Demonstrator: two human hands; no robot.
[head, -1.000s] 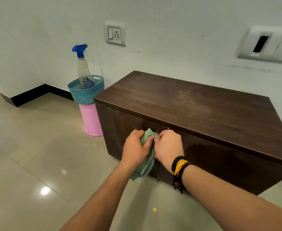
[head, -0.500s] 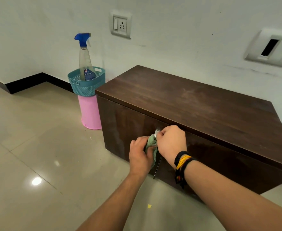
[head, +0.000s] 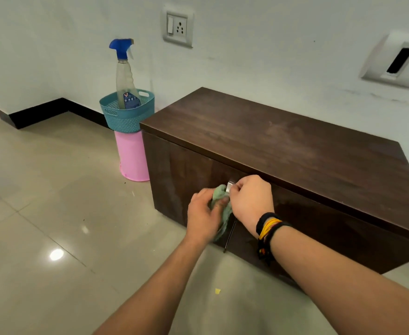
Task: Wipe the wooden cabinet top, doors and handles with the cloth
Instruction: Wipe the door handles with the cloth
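Note:
A low dark wooden cabinet (head: 283,146) stands against the white wall, its doors facing me. My left hand (head: 204,217) grips a bunched green cloth (head: 220,198) against the front, just below a small silver handle (head: 230,186) at the top of the door. My right hand (head: 251,201) pinches that handle from the right, fingers closed on it. The cloth hangs down between both hands. Most of the handle is hidden by my fingers.
A teal basket (head: 127,112) holding a blue-topped spray bottle (head: 125,71) sits on a pink bucket (head: 133,155) left of the cabinet. A wall socket (head: 178,26) is above. Glossy tiled floor (head: 53,213) spreads to the left; a yellow scrap (head: 217,290) lies near my arms.
My left hand with the cloth has slid downward along the door front, from level with the handle to just below it. My right hand has kept its hold at the handle.

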